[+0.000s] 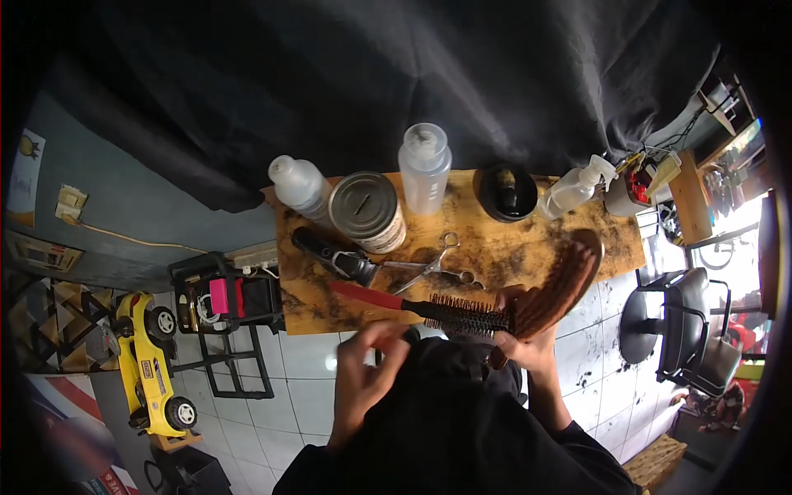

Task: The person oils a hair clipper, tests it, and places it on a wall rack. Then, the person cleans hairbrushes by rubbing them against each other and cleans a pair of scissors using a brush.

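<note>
1. The wooden tabletop (pixel 528 235) ends at a near edge in front of the person; its far side meets a black cloth (pixel 355 91).
2. Along the far side stand a white bottle (pixel 299 186), a lidded tin (pixel 367 210), a translucent bottle (pixel 425 173), a black bowl (pixel 492 206) and a spray bottle (pixel 569 191).
3. The widest stretch of exposed wood runs from the bowl and spray bottle toward the near edge – the left half is tighter, with hair clippers (pixel 334 257) and scissors (pixel 433 266) lying there.
4. Beyond the table's ends, a black rack (pixel 239 359) stands near the left, and tiled floor (pixel 606 334) spreads on the right, with a black chair (pixel 686 309) farther off.
5. The right hand (pixel 535 351) is closed around a curved brush (pixel 565 285), whose bristled part rises past the fingers over the tabletop's near edge.
6. A round brush (pixel 466 315) extends leftward from the right hand, its bristled end at the fingers and its red handle (pixel 367 294) over the wood; how firmly it is gripped cannot be told.
7. The left hand (pixel 371 371) is half open, fingers bent and nothing visible in its hold – near the round brush, on the person's side of it, and apart from the right hand.
</note>
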Available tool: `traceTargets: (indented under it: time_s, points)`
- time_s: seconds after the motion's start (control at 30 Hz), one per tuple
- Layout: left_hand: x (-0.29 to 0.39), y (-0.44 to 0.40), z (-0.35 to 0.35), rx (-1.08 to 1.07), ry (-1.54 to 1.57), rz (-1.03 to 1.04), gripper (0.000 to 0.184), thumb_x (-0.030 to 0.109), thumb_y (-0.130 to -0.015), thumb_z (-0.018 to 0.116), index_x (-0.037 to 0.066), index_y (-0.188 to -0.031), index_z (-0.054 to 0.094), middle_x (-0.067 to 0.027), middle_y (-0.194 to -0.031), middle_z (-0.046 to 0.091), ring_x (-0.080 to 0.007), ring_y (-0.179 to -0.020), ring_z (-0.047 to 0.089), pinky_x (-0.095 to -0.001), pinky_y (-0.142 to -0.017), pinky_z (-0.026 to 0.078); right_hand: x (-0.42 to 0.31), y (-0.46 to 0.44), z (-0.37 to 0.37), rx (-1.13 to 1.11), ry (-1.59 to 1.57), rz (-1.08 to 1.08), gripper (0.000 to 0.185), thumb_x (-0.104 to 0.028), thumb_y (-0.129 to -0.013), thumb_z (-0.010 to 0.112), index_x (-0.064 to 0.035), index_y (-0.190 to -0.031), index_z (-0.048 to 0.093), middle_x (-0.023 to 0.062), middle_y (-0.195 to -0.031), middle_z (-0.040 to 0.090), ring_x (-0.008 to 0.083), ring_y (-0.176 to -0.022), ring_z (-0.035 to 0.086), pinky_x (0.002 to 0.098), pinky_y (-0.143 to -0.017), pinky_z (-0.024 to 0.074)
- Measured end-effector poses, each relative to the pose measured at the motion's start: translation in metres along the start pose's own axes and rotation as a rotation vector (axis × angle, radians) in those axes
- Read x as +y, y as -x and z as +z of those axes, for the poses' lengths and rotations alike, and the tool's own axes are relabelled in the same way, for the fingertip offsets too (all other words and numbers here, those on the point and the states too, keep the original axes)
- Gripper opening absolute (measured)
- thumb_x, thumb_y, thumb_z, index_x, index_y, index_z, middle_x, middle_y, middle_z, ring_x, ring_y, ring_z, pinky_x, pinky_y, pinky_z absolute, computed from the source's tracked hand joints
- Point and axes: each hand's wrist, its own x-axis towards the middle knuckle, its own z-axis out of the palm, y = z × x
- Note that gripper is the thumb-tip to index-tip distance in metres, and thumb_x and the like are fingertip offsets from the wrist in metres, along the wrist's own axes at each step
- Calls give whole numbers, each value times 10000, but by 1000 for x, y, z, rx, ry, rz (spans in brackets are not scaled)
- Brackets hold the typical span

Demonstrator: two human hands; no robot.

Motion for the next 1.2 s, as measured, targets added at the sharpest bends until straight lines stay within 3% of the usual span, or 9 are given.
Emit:
traceTargets:
  time_s: [0.03,0.17,0.23,0.37,0.53,0.73,0.97,1.07,1.2]
  points:
    - [-3,-10,5,-278,-56,-76,427,149,-847,678,-3,-1218,528,-92,-1049,655,-166,-871,607,-269,-653,491,-2,1,-6,-23,23,33,449,-246,-665,780,-26,-884,455,124,-921,527,171,-815,487,298,-694,388]
    - [-12,-21,71,-320,169,5,489,137,-862,668,22,-1283,447,-120,-1200,590,-178,-990,584,-266,-735,495,8,9,-30,-200,138,90,523,-170,-646,810,17,-1052,540,115,-975,578,199,-925,578,334,-786,470]
    - [-8,-26,103,-160,864,-109,498,120,-879,651,33,-1293,389,-103,-1216,540,-155,-1039,555,-244,-817,471,19,9,-45,-371,348,-40,519,-210,-646,831,21,-1022,557,174,-1001,575,281,-930,605,355,-783,492]
    - [-16,-35,123,-104,606,-1,361,56,-877,635,22,-1175,434,-17,-997,530,-82,-1004,531,-230,-856,442,14,2,-65,-397,486,-170,506,-261,-681,806,17,-1025,558,182,-1008,567,354,-916,595,388,-786,491]
    - [0,-43,128,-38,257,67,388,-2,-799,676,4,-1136,483,-69,-998,598,-132,-957,590,-280,-842,475,12,-5,-91,-391,518,-23,581,-357,-745,767,18,-1123,533,183,-1023,530,360,-839,611,391,-728,504]
    - [-15,-33,121,-90,-159,185,370,90,-778,713,2,-1094,542,-116,-881,651,-180,-816,657,-318,-732,511,25,-25,-91,-411,592,-349,496,-144,-727,789,-24,-1180,626,114,-1001,519,215,-736,613,342,-604,537]
    - [3,9,106,25,60,-274,390,145,-788,743,-24,-1079,545,-114,-819,621,-184,-744,624,-295,-689,491,19,-62,-81,-40,675,-356,555,-39,-721,781,-4,-1238,584,122,-998,498,212,-762,584,323,-627,518]
    - [-6,14,104,154,-266,-81,434,123,-779,751,-41,-1119,538,-125,-887,613,-194,-804,617,-311,-718,490,14,-49,-73,-296,490,-251,551,-81,-726,789,1,-1232,588,123,-983,500,222,-801,577,324,-661,514]
    - [-4,15,100,193,25,0,433,70,-766,746,-37,-1130,538,-136,-978,635,-185,-897,632,-314,-765,499,23,-33,-61,-785,310,-321,489,-173,-730,796,-22,-1168,641,120,-1001,533,228,-743,609,309,-649,544]
